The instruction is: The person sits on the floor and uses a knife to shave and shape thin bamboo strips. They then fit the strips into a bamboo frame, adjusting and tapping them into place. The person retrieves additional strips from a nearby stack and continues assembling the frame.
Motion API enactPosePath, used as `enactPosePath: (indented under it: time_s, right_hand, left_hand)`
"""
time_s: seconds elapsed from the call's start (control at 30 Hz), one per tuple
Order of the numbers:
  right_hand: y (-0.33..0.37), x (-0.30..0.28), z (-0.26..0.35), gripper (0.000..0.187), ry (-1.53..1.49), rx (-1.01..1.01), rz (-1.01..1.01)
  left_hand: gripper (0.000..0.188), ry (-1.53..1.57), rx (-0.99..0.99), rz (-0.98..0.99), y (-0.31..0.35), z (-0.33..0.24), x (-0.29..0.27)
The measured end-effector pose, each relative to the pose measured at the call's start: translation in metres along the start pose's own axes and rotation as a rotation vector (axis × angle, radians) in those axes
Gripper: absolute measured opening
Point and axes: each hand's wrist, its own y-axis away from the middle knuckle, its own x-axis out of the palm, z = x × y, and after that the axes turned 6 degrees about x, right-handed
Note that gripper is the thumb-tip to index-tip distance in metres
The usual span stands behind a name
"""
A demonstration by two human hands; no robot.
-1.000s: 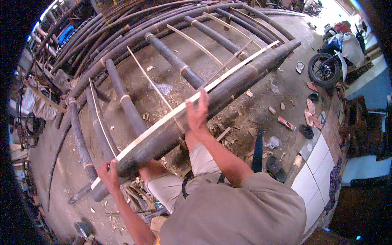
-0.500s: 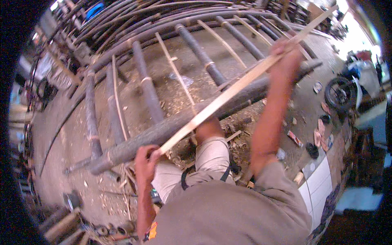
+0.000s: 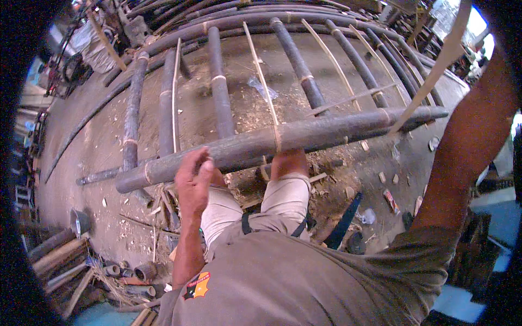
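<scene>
My left hand (image 3: 193, 176) is at the near side of a thick dark bamboo pole (image 3: 217, 154), fingers loosely bent and thumb apart, with nothing seen in it. It overlaps the pole; whether it touches cannot be told. My right forearm (image 3: 462, 141) reaches up and out to the right rim, where the hand is cut off. Left of that forearm a long pale bamboo strip (image 3: 435, 73) stands steeply tilted, its lower end in front of the pole's right part. What holds its upper part is not visible. The pole belongs to a ladder-like frame of dark bamboo crosspieces (image 3: 220, 81) and thin pale slats (image 3: 261, 70).
Wood shavings and scraps (image 3: 342, 179) litter the floor. A dark saw-like blade (image 3: 345, 220) lies right of my legs. Offcuts (image 3: 60, 255) and a grey bucket (image 3: 80, 221) stand at the lower left. Long bamboo poles (image 3: 179, 16) are stacked at the back.
The pale strip has swung from lying diagonally between both hands to a steep tilt at the right. My left hand has let go of its end. My right arm has moved outward.
</scene>
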Motion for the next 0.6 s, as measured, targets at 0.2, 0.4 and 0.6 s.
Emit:
enactPosePath:
  time_s: [0.2, 0.4, 0.6]
  right_hand:
    - [0.06, 0.135, -0.043, 0.032, 0.292, -0.027, 0.293]
    - [0.205, 0.221, -0.11, 0.04, 0.183, 0.036, 0.396]
    - [0.272, 0.212, -0.152, 0.045, 0.216, 0.13, 0.473]
  left_hand:
    - [0.038, -0.311, 0.444, -0.423, -0.016, -0.006, -0.032]
    - [0.051, -0.844, 0.432, -0.375, -0.055, 0.028, -0.041]
    - [0.049, -0.986, -0.027, 0.185, -0.051, 0.132, -0.048]
